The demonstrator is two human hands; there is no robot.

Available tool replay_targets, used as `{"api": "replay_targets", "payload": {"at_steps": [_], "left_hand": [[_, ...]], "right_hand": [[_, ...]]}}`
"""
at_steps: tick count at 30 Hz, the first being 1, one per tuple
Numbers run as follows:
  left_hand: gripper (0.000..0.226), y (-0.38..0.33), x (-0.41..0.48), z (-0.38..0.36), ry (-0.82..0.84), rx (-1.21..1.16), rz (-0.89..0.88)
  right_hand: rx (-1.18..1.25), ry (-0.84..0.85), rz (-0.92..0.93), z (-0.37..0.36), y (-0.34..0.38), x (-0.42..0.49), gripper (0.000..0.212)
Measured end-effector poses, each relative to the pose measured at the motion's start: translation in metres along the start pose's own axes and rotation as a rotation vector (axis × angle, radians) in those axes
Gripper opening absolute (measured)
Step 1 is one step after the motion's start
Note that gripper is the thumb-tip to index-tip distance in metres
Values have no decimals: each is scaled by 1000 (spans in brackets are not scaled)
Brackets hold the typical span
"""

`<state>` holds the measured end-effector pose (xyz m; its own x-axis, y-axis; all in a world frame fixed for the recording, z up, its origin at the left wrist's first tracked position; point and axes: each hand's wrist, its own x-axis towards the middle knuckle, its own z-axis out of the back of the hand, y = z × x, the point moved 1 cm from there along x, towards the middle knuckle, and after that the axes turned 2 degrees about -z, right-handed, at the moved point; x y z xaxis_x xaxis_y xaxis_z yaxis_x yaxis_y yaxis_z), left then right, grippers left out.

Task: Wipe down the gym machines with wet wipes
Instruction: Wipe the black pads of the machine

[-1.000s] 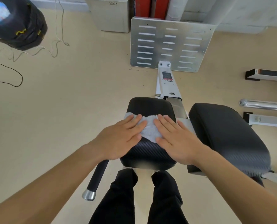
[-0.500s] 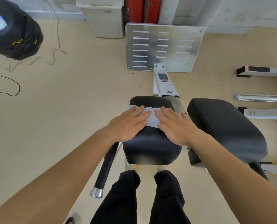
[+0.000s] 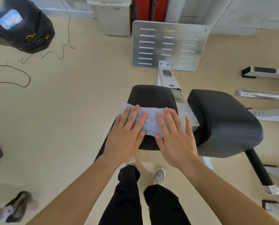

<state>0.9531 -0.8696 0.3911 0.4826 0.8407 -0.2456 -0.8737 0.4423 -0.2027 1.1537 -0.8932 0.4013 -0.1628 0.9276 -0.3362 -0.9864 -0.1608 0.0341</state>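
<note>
From the head camera, looking down, the middle of the frame holds a small black pad (image 3: 151, 96) of a gym machine. A pale blue wet wipe (image 3: 150, 122) is spread across its near half, and the wipe's left end hangs past the pad's left edge. Both hands lie flat on the wipe with straight, slightly spread fingers, gripping nothing. The left hand (image 3: 125, 137) covers the wipe's left part and the right hand (image 3: 174, 140) its right part, with a strip of wipe showing between them. The right hand's outer fingers reach past the wipe over a grey metal bracket (image 3: 184, 111) that joins this pad to a larger black pad (image 3: 225, 120) just to the right.

Above the pads, at upper centre, a slotted metal plate (image 3: 168, 46) stands on the floor (image 3: 70, 111). A pale bin (image 3: 112, 18) and red cylinders (image 3: 142, 8) are behind it against the wall. A black bag (image 3: 26, 30) fills the upper left, with loose cables (image 3: 21, 75) trailing below it. A chrome bar (image 3: 262, 95) lies at the right edge. A black handle with a chrome tip (image 3: 259, 169) slants down at lower right.

At the bottom are the person's black trousers (image 3: 129, 200) and a grey shoe (image 3: 158, 176). Someone else's shoe (image 3: 16, 207) shows blurred at lower left.
</note>
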Motion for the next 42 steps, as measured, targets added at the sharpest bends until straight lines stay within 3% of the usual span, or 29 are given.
{"api": "replay_targets", "payload": {"at_steps": [5, 12, 18, 25, 32, 38, 42], "left_hand": [[56, -14, 36, 0, -87, 72, 70], [62, -30, -22, -33, -113, 127, 0], [59, -2, 32, -9, -214, 111, 49], [67, -3, -35, -58, -256, 191, -23], [61, 9, 5, -33, -352, 181, 1], [69, -1, -54, -83, -333, 171, 21], [57, -16, -52, -83, -457, 73, 92]], "right_hand": [[16, -58, -71, 0, -19, 17, 65], [37, -116, -5, -32, -6, -40, 72], [49, -206, -67, -16, -5, 18, 70], [-94, -233, 19, -56, 8, -43, 72], [-101, -303, -79, -37, 17, 1, 73], [-206, -298, -3, -77, 30, -40, 75], [-71, -488, -32, -57, 33, -35, 58]]}}
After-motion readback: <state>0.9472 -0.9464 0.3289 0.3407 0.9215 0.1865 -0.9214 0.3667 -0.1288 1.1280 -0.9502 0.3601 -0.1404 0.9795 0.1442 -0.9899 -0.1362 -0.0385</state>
